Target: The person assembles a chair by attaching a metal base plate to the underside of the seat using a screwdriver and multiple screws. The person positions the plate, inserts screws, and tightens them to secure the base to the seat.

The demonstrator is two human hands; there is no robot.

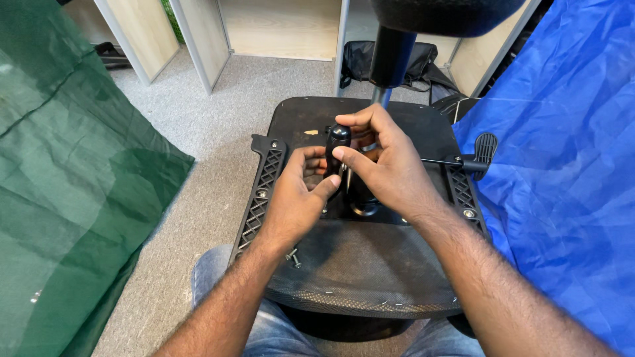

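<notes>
1. Both hands close on a black knobbed lever point(338, 149) at the middle of an upturned chair seat point(357, 264); left hand point(294, 198), right hand point(383, 165).
2. The lever's lower end is hidden behind fingers.
3. Grey carpet point(198, 112) lies beyond the seat.

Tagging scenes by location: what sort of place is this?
Probably an office or workroom floor: grey carpet, light wood desk panels, and an upturned office chair seat on the person's lap, with green and blue tarps alongside.

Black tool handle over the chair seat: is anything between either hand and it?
Nothing visible. The right hand grips the black tool handle at its top, thumb and fingers wrapped on it. The left hand touches it lower down with thumb and fingertips. It stands upright over the mechanism plate on the upturned seat.
</notes>
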